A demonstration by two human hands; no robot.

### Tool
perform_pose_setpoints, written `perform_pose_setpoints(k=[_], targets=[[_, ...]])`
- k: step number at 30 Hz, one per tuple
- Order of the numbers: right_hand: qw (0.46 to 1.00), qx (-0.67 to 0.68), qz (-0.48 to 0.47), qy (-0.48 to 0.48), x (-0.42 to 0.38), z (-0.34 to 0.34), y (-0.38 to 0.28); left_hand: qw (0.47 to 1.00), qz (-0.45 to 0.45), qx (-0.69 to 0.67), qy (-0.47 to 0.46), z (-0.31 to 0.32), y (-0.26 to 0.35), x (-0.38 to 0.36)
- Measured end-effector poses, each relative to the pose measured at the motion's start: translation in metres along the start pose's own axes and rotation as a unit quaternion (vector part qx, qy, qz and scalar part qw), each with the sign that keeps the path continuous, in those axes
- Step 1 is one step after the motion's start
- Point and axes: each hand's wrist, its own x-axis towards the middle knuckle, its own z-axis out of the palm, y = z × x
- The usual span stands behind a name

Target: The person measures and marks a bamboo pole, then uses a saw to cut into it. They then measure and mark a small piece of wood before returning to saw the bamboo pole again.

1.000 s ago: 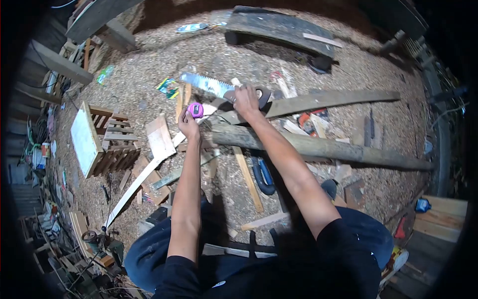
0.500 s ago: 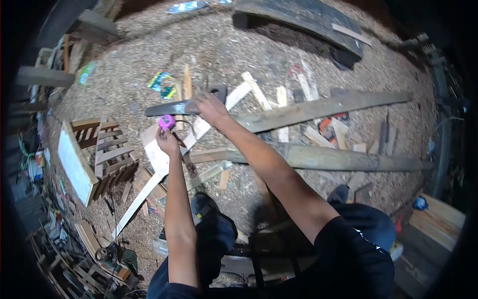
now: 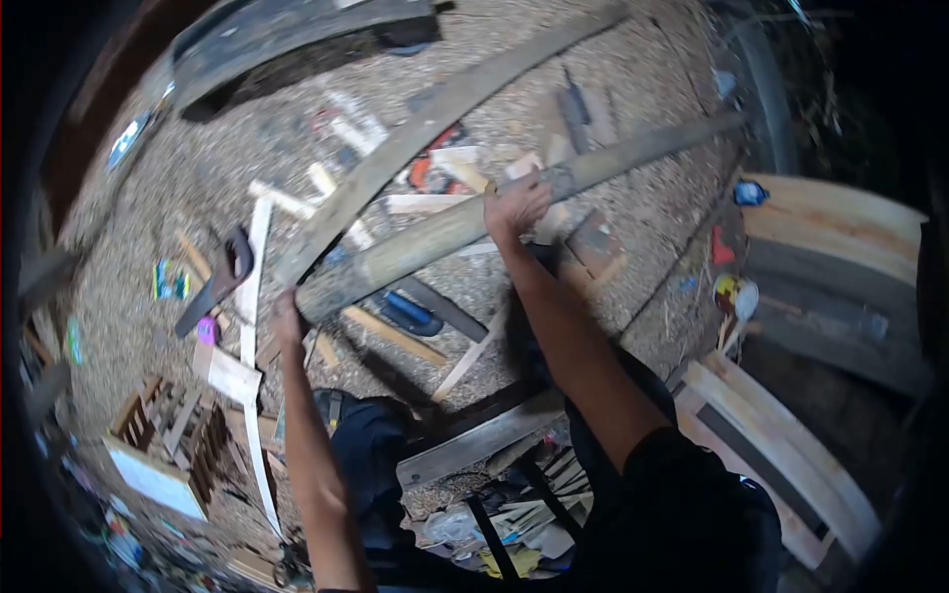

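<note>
A long, grey-green bamboo pole [image 3: 425, 240] slants from lower left to upper right across the head view. My left hand [image 3: 288, 321] grips its near end, the fingers partly hidden. Farther along, my right hand [image 3: 516, 206] is closed around the pole's upper side. Beside the pole, a long weathered plank [image 3: 415, 138] runs at a similar slant. To the left lies a handsaw [image 3: 219, 281] with a dark handle, and close to its blade a purple tape measure [image 3: 207, 330]. Under the pole is a blue-and-black tool [image 3: 410, 311].
Pale wood strips [image 3: 255, 267] and offcuts litter the chip-covered ground. A slatted wooden piece [image 3: 168, 445] stands at lower left, a dark heavy beam [image 3: 297, 44] at the top. On the right are boards [image 3: 830, 217] and a can [image 3: 736, 296].
My left hand has let go of the tape measure and my right hand has left the handsaw; both lie on the ground. Both hands now grip the bamboo pole. The view has turned right.
</note>
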Motion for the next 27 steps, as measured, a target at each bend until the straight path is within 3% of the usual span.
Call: perform_pose_setpoints(k=[1,2,3,4,5,7,9,10,11,14,16,19,20,22,24,25,27], targets=[[0.984,-0.006,0.158,-0.080,0.012,-0.004,0.011,0.997,0.004,-0.061,-0.044,0.003,0.004,-0.007],[0.983,-0.011,0.168,-0.075,0.011,0.025,0.033,0.995,0.001,-0.089,-0.048,-0.003,-0.006,0.006],[0.940,0.165,0.278,-0.110,0.005,0.075,0.063,0.992,-0.024,-0.103,-0.063,-0.011,-0.015,0.018],[0.855,0.335,0.370,-0.137,0.005,0.104,0.083,0.993,0.000,-0.103,-0.058,-0.002,-0.005,-0.003],[0.856,0.333,0.374,-0.130,0.013,0.089,0.084,0.994,-0.013,-0.088,-0.057,-0.001,-0.008,-0.006],[0.720,0.426,0.496,-0.231,0.024,0.041,0.073,0.996,-0.036,-0.077,-0.030,0.003,-0.010,-0.020],[0.715,0.433,0.496,-0.233,0.026,0.038,0.087,0.989,-0.074,-0.128,-0.015,0.000,-0.022,-0.029],[0.712,0.440,0.490,-0.242,0.028,0.033,0.095,0.988,-0.026,-0.147,-0.041,-0.016,-0.048,-0.014],[0.713,0.426,0.489,-0.265,0.038,0.008,0.095,0.990,-0.036,-0.139,-0.002,-0.011,-0.037,-0.036],[0.735,0.373,0.515,-0.235,0.017,0.062,0.124,0.995,0.005,-0.060,0.083,0.007,0.006,-0.093],[0.731,0.401,0.503,-0.229,0.041,0.012,0.102,0.993,-0.016,-0.053,0.101,0.003,0.030,-0.098],[0.734,0.412,0.507,-0.185,0.061,0.022,0.103,0.993,0.025,-0.038,0.113,0.025,0.073,-0.113],[0.740,0.416,0.495,-0.186,0.066,0.046,0.115,0.991,0.008,-0.020,0.131,0.047,0.092,-0.126],[0.732,0.448,0.478,-0.188,0.121,-0.032,0.097,0.993,0.059,-0.003,0.104,0.076,0.103,-0.137],[0.706,0.460,0.497,-0.206,0.147,-0.027,0.115,0.995,0.022,-0.032,0.091,0.104,0.101,-0.135],[0.680,0.468,0.523,-0.213,0.161,-0.021,0.125,0.993,0.053,-0.057,0.085,0.126,0.097,-0.136],[0.687,0.498,0.482,-0.219,0.194,-0.019,0.141,0.993,0.056,-0.068,0.076,0.168,0.092,-0.134]])
